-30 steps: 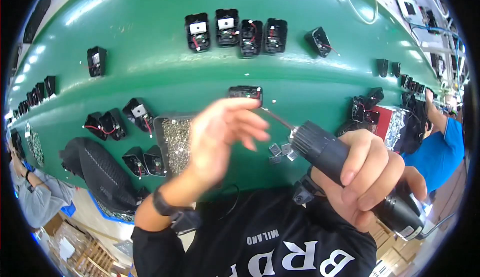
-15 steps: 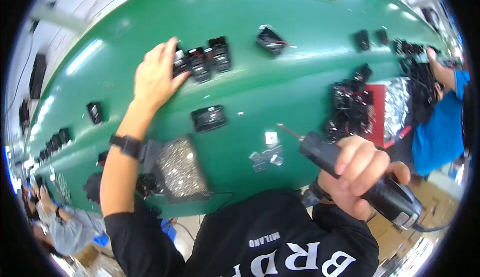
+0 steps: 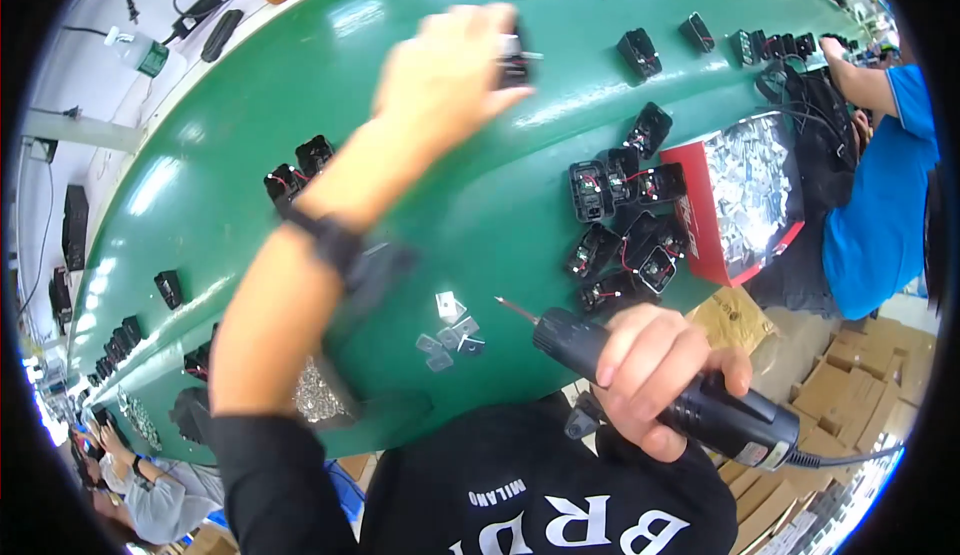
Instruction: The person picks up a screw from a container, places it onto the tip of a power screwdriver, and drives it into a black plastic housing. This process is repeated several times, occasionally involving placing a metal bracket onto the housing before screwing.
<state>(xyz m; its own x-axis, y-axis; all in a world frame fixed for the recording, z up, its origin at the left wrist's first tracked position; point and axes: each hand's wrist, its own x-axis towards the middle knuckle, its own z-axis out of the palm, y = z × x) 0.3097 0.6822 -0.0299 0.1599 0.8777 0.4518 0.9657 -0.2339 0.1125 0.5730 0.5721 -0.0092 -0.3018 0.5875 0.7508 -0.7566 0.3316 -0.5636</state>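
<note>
My left hand (image 3: 440,65), smeared by motion, is at the far middle of the table with its fingers curled over a small black plastic housing (image 3: 515,63). The hand hides most of that housing. A corded black electric screwdriver (image 3: 575,343) is gripped in my right hand (image 3: 660,370) near the front edge, its thin bit pointing left. Left of the bit tip lie several small clear and whitish square pieces (image 3: 450,340). Two black housings (image 3: 300,167) with red wires sit beyond my left forearm.
Several wired black housings (image 3: 620,215) cluster beside a red box (image 3: 710,225) of small shiny pieces. A container of small metal screws (image 3: 318,395) is partly under my left arm. Cardboard boxes (image 3: 855,385) lie at right. A co-worker in blue (image 3: 880,205) sits at right, another person at far left.
My left hand has moved right from the row of housings to the far middle. The view has swung right, and the screwdriver bit now points close to the small square pieces.
</note>
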